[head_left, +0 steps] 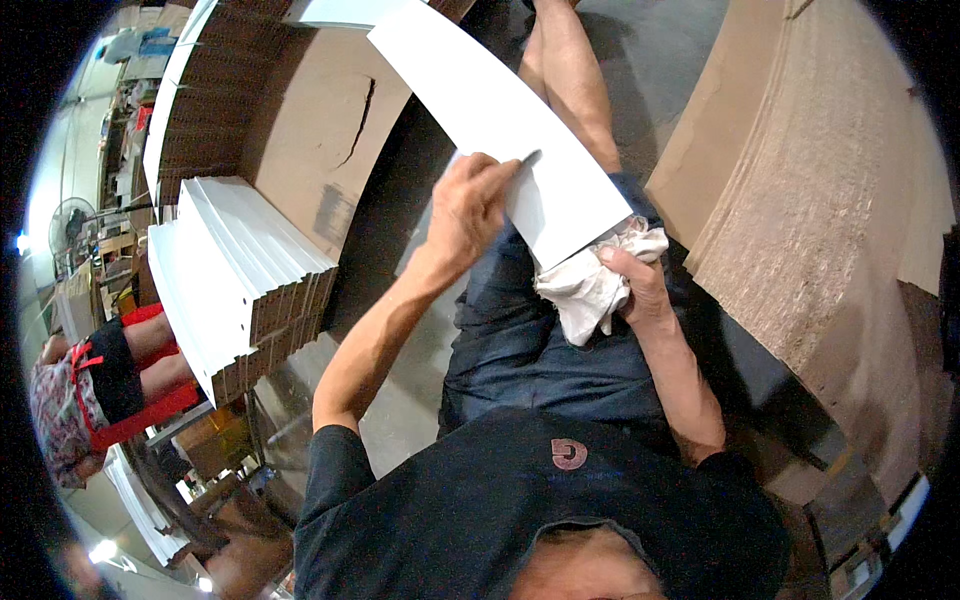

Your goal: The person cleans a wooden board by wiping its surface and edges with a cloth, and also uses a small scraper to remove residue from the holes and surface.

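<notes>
Black T-shirt (450,490) cloth, bearing one reddish chest emblem (569,454), lies nearest. One white panel (510,120) slants above dark shorts (550,370). The right hand (643,285) is closed round one crumpled white rag (585,290) at its near end; the left hand (470,205) touches its long edge, how tightly cannot be told. Left stands one stack of white boards (225,275) beside brown cardboard (310,110), perhaps a carton's side.

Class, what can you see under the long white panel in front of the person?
Past the edges of the white panel, parts of the person's bare legs and dark shorts show. The panel hides its own underside and whatever lies directly beneath.
</notes>
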{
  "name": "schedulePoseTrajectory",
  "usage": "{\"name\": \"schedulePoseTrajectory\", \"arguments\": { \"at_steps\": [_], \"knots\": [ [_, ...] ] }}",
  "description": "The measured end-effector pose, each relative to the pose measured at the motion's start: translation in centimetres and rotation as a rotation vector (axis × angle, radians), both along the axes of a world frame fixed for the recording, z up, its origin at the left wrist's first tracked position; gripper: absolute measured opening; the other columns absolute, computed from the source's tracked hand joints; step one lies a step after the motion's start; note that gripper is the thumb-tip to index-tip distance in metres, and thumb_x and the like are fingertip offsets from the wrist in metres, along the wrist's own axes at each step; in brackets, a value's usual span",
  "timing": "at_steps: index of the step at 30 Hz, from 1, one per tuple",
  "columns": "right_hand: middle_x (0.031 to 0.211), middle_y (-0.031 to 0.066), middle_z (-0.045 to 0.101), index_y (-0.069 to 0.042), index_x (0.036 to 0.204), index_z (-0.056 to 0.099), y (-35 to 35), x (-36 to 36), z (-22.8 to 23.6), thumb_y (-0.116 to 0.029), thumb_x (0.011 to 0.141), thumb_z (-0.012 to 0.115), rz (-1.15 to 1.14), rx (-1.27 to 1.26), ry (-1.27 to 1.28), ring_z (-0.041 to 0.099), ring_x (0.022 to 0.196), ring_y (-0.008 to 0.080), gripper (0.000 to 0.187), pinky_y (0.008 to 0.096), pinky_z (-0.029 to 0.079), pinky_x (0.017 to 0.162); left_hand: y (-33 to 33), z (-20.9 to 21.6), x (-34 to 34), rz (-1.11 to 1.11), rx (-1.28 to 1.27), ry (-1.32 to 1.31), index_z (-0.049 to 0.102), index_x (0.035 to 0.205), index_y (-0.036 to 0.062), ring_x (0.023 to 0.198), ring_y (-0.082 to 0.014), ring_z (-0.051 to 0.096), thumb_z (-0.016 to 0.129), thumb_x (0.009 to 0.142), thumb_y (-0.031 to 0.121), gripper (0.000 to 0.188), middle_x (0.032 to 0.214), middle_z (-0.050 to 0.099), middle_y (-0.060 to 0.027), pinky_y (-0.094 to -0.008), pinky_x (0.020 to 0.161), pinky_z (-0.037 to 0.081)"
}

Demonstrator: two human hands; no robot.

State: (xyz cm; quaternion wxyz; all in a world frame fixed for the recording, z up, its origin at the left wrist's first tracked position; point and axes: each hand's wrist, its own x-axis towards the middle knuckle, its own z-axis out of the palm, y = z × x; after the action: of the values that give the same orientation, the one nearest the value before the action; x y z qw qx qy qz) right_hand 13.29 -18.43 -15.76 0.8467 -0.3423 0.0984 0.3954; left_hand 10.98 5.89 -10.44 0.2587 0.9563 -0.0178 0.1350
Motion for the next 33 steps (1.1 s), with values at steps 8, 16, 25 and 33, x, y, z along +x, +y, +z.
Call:
{"name": "schedulePoseTrajectory", "arguments": {
  "at_steps": [8,16,25,33],
  "knots": [
    [0.109,0.0101,0.064,0.0,0.128,0.052,-0.4,0.3,-0.3,-0.008,0.083,0.062,0.032,0.01,-0.069,0.065,0.094,0.0178,0.047,0.0327,0.057,0.08,-3.0,0.7,-3.7,-0.085,-0.091,0.037,0.071,0.109,0.0012,0.082,-0.0314,0.065,0.058,0.071,-0.011,0.042,0.093,0.065,-0.0166,-0.0381,0.07,0.055],
    [0.108,0.0105,0.064,0.001,0.128,0.052,-0.3,0.4,0.1,-0.008,0.083,0.062,0.037,0.014,-0.075,0.066,0.093,0.0178,0.047,0.0325,0.057,0.077,-2.6,1.3,-3.9,-0.162,-0.09,0.079,0.071,0.108,0.0004,0.08,-0.0305,0.062,0.061,0.075,-0.011,0.036,0.087,0.063,-0.0149,-0.0381,0.068,0.053],
    [0.108,0.0081,0.063,-0.001,0.127,0.053,-0.1,0.3,0.6,-0.007,0.082,0.063,0.039,0.02,-0.076,0.065,0.094,0.0164,0.046,0.0307,0.056,0.078,-1.6,0.7,-1.3,-0.01,-0.054,0.047,0.071,0.112,0.0034,0.081,-0.0299,0.065,0.062,0.073,-0.01,0.042,0.091,0.065,-0.0163,-0.0358,0.068,0.054],
    [0.104,0.0082,0.064,0.0,0.123,0.055,-0.5,0.2,0.2,-0.007,0.082,0.063,0.016,-0.037,-0.059,0.065,0.09,0.0172,0.042,0.0321,0.057,0.077,-3.1,1.6,-2.0,-0.005,-0.293,0.059,0.071,0.112,0.0021,0.08,-0.0216,0.064,0.066,0.081,-0.005,0.033,0.094,0.065,-0.0108,-0.0296,0.068,0.052]
  ]
}}
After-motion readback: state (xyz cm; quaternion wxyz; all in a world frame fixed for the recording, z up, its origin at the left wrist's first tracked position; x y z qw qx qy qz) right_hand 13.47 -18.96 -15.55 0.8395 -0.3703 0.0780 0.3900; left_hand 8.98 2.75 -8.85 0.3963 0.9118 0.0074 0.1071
